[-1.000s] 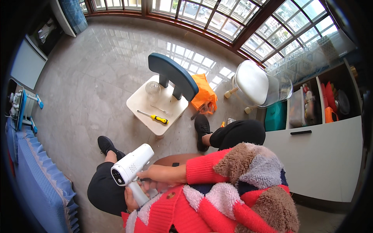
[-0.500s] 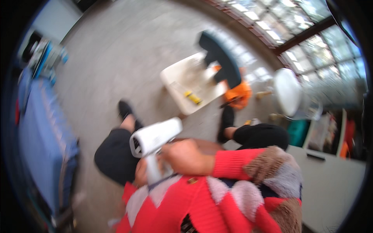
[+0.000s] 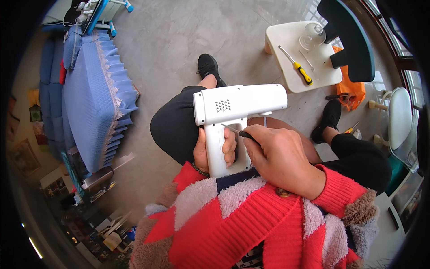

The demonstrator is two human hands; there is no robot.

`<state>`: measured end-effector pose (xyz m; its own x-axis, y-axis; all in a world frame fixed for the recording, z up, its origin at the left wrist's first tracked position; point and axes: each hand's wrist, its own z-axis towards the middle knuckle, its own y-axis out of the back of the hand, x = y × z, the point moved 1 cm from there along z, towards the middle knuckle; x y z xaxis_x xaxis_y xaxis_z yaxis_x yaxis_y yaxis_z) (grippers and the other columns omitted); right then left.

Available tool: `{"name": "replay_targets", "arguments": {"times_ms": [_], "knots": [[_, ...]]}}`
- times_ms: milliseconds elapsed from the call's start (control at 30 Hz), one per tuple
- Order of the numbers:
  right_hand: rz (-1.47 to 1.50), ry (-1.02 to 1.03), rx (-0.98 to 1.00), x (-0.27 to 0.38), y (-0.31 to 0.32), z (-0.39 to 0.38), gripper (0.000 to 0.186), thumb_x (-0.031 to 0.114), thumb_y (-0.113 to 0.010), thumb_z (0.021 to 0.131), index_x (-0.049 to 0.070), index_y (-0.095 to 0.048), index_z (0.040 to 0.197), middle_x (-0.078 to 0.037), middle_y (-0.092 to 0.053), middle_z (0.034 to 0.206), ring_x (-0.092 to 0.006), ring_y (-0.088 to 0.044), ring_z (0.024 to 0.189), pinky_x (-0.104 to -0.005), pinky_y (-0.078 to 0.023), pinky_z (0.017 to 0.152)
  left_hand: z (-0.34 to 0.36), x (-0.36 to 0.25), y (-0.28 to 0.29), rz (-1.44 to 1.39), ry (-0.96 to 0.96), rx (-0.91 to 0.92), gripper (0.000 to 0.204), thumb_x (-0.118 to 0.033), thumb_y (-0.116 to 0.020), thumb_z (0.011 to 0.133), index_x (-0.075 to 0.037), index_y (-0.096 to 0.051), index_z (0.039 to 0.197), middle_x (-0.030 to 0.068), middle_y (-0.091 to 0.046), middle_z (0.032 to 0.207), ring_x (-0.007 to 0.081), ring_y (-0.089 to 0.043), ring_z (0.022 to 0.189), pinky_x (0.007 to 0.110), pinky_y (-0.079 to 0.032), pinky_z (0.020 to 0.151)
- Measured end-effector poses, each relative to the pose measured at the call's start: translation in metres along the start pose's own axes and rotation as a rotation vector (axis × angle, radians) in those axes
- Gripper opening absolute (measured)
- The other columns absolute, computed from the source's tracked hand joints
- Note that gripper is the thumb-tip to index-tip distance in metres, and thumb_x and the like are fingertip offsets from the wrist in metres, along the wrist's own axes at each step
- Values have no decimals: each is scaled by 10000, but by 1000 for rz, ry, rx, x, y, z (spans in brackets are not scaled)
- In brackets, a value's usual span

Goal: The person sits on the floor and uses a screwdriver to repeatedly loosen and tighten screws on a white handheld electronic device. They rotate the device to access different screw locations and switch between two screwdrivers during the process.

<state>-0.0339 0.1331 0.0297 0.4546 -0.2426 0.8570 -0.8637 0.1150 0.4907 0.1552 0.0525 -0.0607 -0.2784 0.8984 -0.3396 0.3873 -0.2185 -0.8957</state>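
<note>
A white pistol-shaped device, like a handheld sprayer gun [image 3: 260,96], lies above my lap with its barrel toward the right. Small dark screw holes and a patch of vent slots show on its side. My left hand [image 3: 201,151] is wrapped round its grip, fingers coming through the handle opening. In my right hand [image 3: 284,154] is a small screwdriver [image 3: 245,134] with a dark handle, pinched between thumb and fingers. Its thin shaft points left, the tip at the top of the grip beside a screw hole. Whether the tip sits in the hole I cannot tell.
A cream chair [image 3: 286,40] with a dark backrest holds a yellow-black screwdriver [image 3: 303,74], a thin rod and a clear plastic cup [image 3: 312,39]. An orange bag [image 3: 350,92] lies beside it. A white stool [image 3: 398,116] stands at right, a blue-covered sofa [image 3: 87,98] at left.
The view has turned left, so the chair and stool appear farther right. The sprayer gun has gone from tilted to nearly level, and the screwdriver in my right hand now shows clearly at its grip.
</note>
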Motion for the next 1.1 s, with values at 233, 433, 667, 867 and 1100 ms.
{"name": "replay_targets", "arguments": {"times_ms": [233, 433, 667, 867, 1100], "knots": [[122, -15, 60, -5, 0, 1, 138, 111, -636, 831, 21, -584, 741, -160, -602, 630, -332, -602, 556, -409, -460, 517, -4, 1, 1, -20, 7, -31, 694, -673, -334, 921, -19, -456, 1116, 70, -499, 774, 182, -529, 607, 307, -475, 482], [126, 40, 59, -10, -2, 9, 171, 143, -641, 835, 33, -582, 719, -151, -596, 605, -338, -593, 541, -417, -442, 495, -5, 4, 6, 4, 4, -98, 746, -714, -336, 893, -17, -455, 1134, 76, -520, 748, 200, -558, 594, 319, -473, 480], [41, 42, 105, -13, -4, 16, 153, 161, -638, 776, 17, -649, 726, -186, -623, 606, -330, -640, 547, -412, -495, 507, -9, 3, 10, 41, 35, -153, 770, -742, -346, 870, -29, -446, 1143, 84, -534, 744, 219, -562, 588, 327, -469, 495], [76, 27, 69, -15, -7, 19, 152, 114, -618, 818, 37, -640, 688, -167, -584, 561, -340, -589, 512, -417, -466, 522, -6, 4, 7, 218, 32, -220, 769, -742, -411, 846, -32, -444, 1141, 97, -537, 736, 233, -550, 586, 317, -456, 510], [32, -20, 156, -11, -4, 22, 216, 94, -581, 810, 38, -647, 612, -176, -575, 558, -333, -582, 505, -408, -473, 544, -9, 4, 3, 438, 29, -244, 746, -711, -477, 839, -27, -448, 1136, 119, -554, 723, 222, -573, 603, 318, -473, 520]]}}
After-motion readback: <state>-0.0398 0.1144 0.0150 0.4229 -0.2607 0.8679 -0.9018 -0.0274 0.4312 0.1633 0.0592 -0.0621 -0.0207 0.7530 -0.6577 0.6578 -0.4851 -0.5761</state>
